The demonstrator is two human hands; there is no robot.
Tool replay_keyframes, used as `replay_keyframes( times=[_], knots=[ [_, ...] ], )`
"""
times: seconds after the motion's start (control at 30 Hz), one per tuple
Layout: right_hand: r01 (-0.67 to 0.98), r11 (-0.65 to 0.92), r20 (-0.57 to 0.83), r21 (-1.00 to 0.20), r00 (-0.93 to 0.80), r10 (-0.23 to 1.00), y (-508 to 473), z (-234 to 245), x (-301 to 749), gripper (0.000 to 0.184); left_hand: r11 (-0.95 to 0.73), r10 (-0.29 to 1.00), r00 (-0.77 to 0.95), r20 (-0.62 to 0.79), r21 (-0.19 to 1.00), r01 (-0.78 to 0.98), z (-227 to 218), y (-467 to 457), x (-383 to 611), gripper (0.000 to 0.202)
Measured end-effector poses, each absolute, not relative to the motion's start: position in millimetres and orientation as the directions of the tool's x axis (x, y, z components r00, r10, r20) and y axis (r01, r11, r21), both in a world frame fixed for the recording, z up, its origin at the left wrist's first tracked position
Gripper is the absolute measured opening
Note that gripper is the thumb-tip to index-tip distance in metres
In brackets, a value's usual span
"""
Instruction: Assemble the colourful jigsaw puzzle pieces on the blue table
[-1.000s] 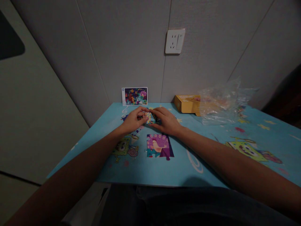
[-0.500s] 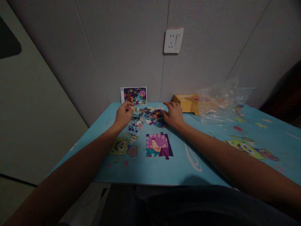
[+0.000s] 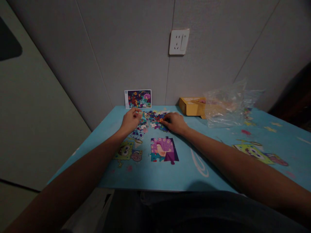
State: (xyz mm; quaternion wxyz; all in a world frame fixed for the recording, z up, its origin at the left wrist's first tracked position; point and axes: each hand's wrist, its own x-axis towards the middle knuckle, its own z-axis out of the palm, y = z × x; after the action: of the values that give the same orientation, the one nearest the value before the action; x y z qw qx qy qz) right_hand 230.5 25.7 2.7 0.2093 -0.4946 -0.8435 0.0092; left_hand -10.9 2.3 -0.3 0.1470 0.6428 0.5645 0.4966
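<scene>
A loose pile of small, colourful jigsaw puzzle pieces (image 3: 155, 116) lies toward the back of the table. At its left side is my left hand (image 3: 131, 120), thumb and fingers curled together; whatever is between the fingertips is too small to make out. My right hand (image 3: 176, 123) reaches in from the right, its thumb and fingertips closed on an orange-marked puzzle piece (image 3: 161, 120). Nearer to me, a joined block of puzzle pieces (image 3: 163, 149) shows a pink bird with a purple fan tail. The picture card (image 3: 139, 99) leans upright against the wall behind the pile.
An open yellow box (image 3: 193, 106) rests by the wall at the back right. Beside it stands a crumpled clear plastic bag (image 3: 224, 108). The light-blue table (image 3: 167, 179) has printed cartoon figures. A wall socket (image 3: 179, 42) is above.
My right hand has shifted left and its fingers have closed at the pile, where an orange-marked piece now shows. My left hand has moved slightly right and down.
</scene>
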Motion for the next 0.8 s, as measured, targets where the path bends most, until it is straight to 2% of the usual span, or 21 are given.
replay_keyframes(
  times=[0.3, 0.37, 0.5, 0.57, 0.8],
  knots=[
    [0.806, 0.551, 0.349, -0.216, -0.463, 0.815, 26.1, 4.2, 228.8, 0.024, -0.3, 0.91, -0.106, 0.401, 0.813, 0.498, 6.1, -7.1, -0.9, 0.023],
    [0.801, 0.555, 0.359, -0.223, -0.462, 0.811, 25.0, 2.5, 228.2, 0.031, -0.293, 0.916, -0.103, 0.388, 0.821, 0.49, 7.5, -8.8, 0.7, 0.024],
    [0.752, 0.636, 0.351, -0.173, -0.556, 0.754, 19.2, -1.9, 225.5, 0.061, -0.295, 0.912, -0.097, 0.399, 0.802, 0.52, 7.0, -8.9, 0.3, 0.024],
    [0.726, 0.672, 0.318, -0.148, -0.608, 0.727, 16.7, -3.4, 224.1, 0.066, -0.296, 0.908, -0.093, 0.408, 0.784, 0.545, 5.9, -7.8, -0.7, 0.024],
    [0.697, 0.698, 0.344, -0.165, -0.622, 0.703, 17.8, -2.3, 223.6, 0.051, -0.289, 0.909, -0.087, 0.407, 0.767, 0.573, 4.7, -6.4, -1.5, 0.024]
  ],
)
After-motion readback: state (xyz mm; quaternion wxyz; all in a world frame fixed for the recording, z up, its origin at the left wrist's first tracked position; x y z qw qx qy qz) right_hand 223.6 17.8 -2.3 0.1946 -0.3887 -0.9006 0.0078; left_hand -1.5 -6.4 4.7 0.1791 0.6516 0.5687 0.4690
